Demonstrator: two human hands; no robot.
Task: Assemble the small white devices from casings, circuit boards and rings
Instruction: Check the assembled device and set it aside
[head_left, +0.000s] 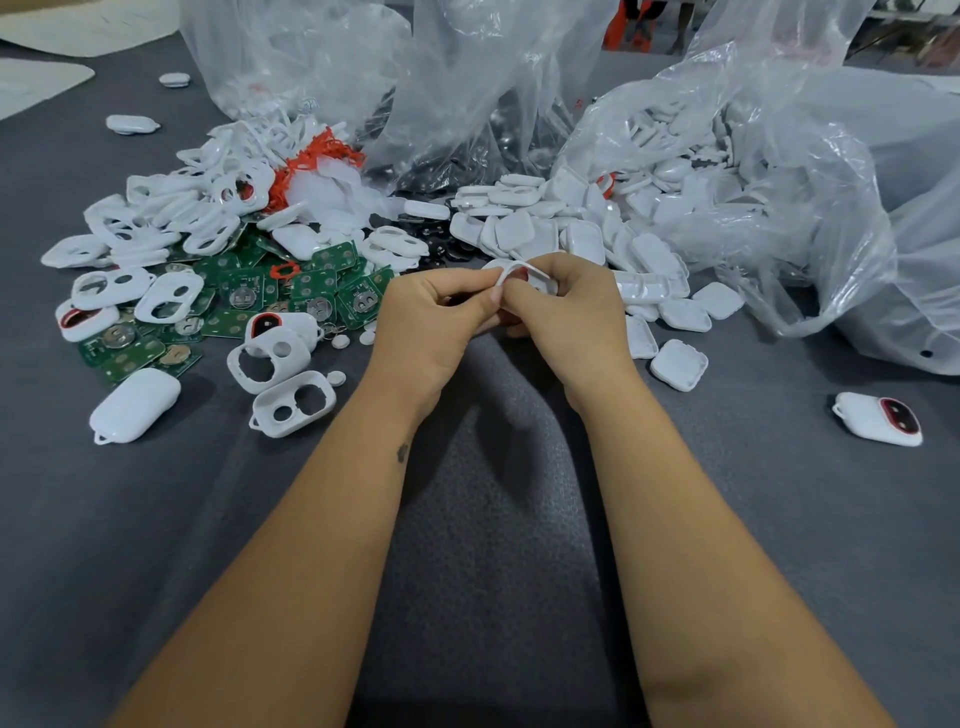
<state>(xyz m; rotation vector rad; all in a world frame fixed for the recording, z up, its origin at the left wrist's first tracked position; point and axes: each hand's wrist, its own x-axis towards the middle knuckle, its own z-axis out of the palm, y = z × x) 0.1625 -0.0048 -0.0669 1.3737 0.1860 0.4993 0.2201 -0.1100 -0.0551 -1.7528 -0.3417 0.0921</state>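
My left hand (434, 317) and my right hand (569, 306) meet at the middle of the table, both pinching one white casing (511, 270) between thumbs and fingers; most of it is hidden by my fingers. Green circuit boards (311, 291) lie in a heap to the left. White casings with two holes (171, 296) are scattered over and around them. Orange-red rings (311, 161) are piled behind. Square white back covers (524, 228) spill from a bag on the right. A finished white device (878, 418) with a red-rimmed dark window lies at the right.
Large clear plastic bags (753, 171) stand along the back and right, one holding black parts (498, 140). A closed white shell (135, 405) lies at the front left. The table is covered in dark grey cloth (483, 519). Pale sheets (36, 83) lie at the far left.
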